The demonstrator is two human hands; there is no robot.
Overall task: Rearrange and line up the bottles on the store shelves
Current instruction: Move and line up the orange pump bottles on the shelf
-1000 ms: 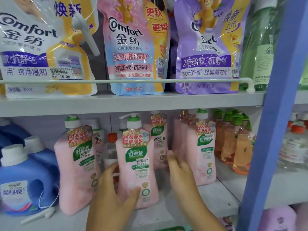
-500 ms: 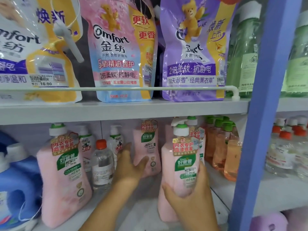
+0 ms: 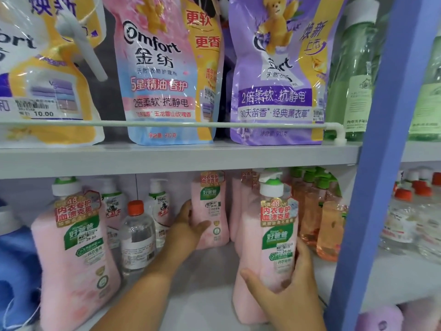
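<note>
Pink pump bottles line the lower shelf (image 3: 210, 304), and we start at the far left, where one big pink bottle (image 3: 74, 259) stands upright at the front. Just beside it we see a clear bottle with an orange cap (image 3: 138, 237). Our left hand (image 3: 188, 229) reaches deep, fingers and thumb curled round a rear pink bottle (image 3: 211, 211). Over to the right, our right hand (image 3: 286, 285) grips the front pink bottle (image 3: 269, 237) low on its body, upright, just beside the peach bottles (image 3: 319, 218).
</note>
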